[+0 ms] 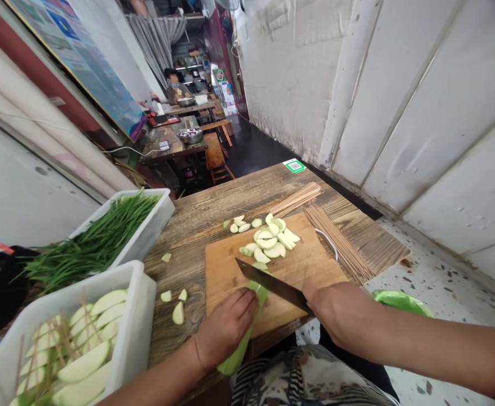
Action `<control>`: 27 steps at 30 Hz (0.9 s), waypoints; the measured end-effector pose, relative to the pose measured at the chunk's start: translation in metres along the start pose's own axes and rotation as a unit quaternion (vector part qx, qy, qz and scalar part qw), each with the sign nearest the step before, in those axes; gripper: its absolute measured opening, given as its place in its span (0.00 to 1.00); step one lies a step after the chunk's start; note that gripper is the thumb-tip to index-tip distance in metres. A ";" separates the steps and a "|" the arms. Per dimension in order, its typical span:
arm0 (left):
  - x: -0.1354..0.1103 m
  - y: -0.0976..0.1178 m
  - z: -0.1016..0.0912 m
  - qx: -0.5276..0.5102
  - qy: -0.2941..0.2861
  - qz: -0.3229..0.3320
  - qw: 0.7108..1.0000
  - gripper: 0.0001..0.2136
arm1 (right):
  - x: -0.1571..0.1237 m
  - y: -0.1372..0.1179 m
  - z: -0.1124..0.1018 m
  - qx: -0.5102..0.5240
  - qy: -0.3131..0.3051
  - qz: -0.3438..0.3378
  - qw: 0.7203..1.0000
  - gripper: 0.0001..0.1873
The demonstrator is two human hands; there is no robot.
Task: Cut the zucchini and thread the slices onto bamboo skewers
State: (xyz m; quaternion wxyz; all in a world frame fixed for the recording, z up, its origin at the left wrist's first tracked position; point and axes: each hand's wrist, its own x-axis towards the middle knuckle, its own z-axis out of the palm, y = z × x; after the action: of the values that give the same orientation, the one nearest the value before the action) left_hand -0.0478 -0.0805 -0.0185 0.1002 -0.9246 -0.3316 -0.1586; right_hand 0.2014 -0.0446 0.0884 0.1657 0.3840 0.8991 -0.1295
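Note:
My left hand (231,321) is closed around a long pale green squash (237,355), which lies across the near edge of the cutting board (224,262). The fingers curl close behind its cut end. In my right hand (336,310) is a kitchen knife (275,285), gripped by its handle, most of which is hidden. Its dark blade crosses the far end of the squash, right by my left fingertips; I cannot tell how deep it is. Beyond the blade, a heap of pale green slices (270,237) covers the back of the board.
Bamboo skewers (336,242) lie on the wooden table (188,225). At left stand a bin of skewered slices (146,293) and a bin of green chives (116,231). Scraps (179,313) lie left of the board. A person (175,87) sits at a far table.

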 end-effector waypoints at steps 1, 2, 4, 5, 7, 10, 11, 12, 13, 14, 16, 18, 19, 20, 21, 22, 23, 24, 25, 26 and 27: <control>0.000 0.000 0.000 0.001 0.004 -0.004 1.000 0.12 | -0.002 -0.002 -0.004 -0.007 0.000 0.006 1.000 0.18; 0.000 0.001 0.001 0.003 0.011 -0.008 1.000 0.11 | -0.004 -0.005 -0.007 -0.014 0.001 0.009 1.000 0.18; 0.003 0.001 0.002 0.005 0.025 -0.012 1.000 0.11 | -0.008 -0.009 -0.013 -0.028 0.001 0.010 1.000 0.19; 0.005 0.001 0.003 0.005 0.029 -0.014 0.999 0.10 | -0.009 -0.011 -0.015 -0.034 0.000 0.005 0.999 0.18; 0.007 0.001 0.003 0.003 0.030 -0.018 0.999 0.10 | -0.010 -0.013 -0.017 -0.036 -0.004 -0.007 0.999 0.17; 0.008 0.001 0.003 0.002 0.027 -0.022 0.999 0.10 | -0.008 -0.014 -0.018 -0.022 -0.019 -0.007 1.000 0.17; 0.008 0.001 0.003 0.002 0.024 -0.022 0.999 0.10 | -0.007 -0.014 -0.017 -0.018 -0.025 -0.001 1.000 0.17; 0.008 0.001 0.002 0.001 0.021 -0.021 1.000 0.10 | -0.006 -0.014 -0.016 -0.015 -0.032 0.004 0.999 0.17; 0.009 0.001 0.001 -0.002 0.015 -0.020 1.000 0.11 | -0.004 -0.014 -0.015 -0.011 -0.036 0.006 0.999 0.17; 0.009 0.001 0.001 -0.006 0.010 -0.018 1.000 0.11 | -0.002 -0.014 -0.014 -0.006 -0.042 0.006 0.999 0.17; 0.011 0.001 -0.001 -0.014 0.000 -0.021 1.000 0.12 | 0.002 -0.013 -0.010 0.013 -0.056 -0.002 0.998 0.17; 0.012 0.001 -0.001 -0.014 -0.003 -0.028 1.000 0.11 | 0.004 -0.011 -0.006 0.029 -0.063 -0.008 0.998 0.18; 0.012 0.002 -0.001 -0.009 0.001 -0.034 0.999 0.10 | 0.005 -0.009 -0.005 0.034 -0.060 -0.008 0.998 0.18; 0.012 0.002 -0.001 -0.003 0.007 -0.039 0.999 0.10 | 0.005 -0.008 -0.003 0.034 -0.053 -0.008 0.998 0.18; 0.011 0.003 0.000 0.004 0.012 -0.043 0.999 0.09 | 0.004 -0.007 -0.002 0.030 -0.041 -0.007 0.999 0.18; 0.011 0.003 0.000 0.010 0.017 -0.045 0.999 0.09 | 0.003 -0.006 -0.002 0.025 -0.027 -0.006 0.999 0.18; 0.010 0.003 0.001 0.015 0.020 -0.046 0.999 0.09 | 0.001 -0.006 -0.002 0.018 -0.013 -0.006 1.000 0.17; 0.009 0.003 0.002 0.019 0.023 -0.045 0.999 0.09 | -0.002 -0.007 -0.002 0.010 -0.001 -0.008 1.000 0.17; 0.009 0.003 0.002 0.022 0.024 -0.043 0.999 0.09 | -0.004 -0.008 -0.003 0.002 0.009 -0.009 1.000 0.18; 0.009 0.003 0.003 0.024 0.026 -0.040 0.999 0.09 | -0.006 -0.010 -0.005 -0.005 0.015 -0.009 1.000 0.17; 0.008 0.003 0.003 0.025 0.029 -0.038 0.999 0.09 | -0.008 -0.011 -0.006 -0.009 0.018 -0.009 1.000 0.17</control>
State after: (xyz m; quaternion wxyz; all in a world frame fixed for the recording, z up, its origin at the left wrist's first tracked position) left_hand -0.0390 -0.0773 -0.0186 0.1272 -0.9035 -0.3674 -0.1804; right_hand 0.1968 -0.0548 0.0983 0.1517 0.3771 0.9063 -0.1158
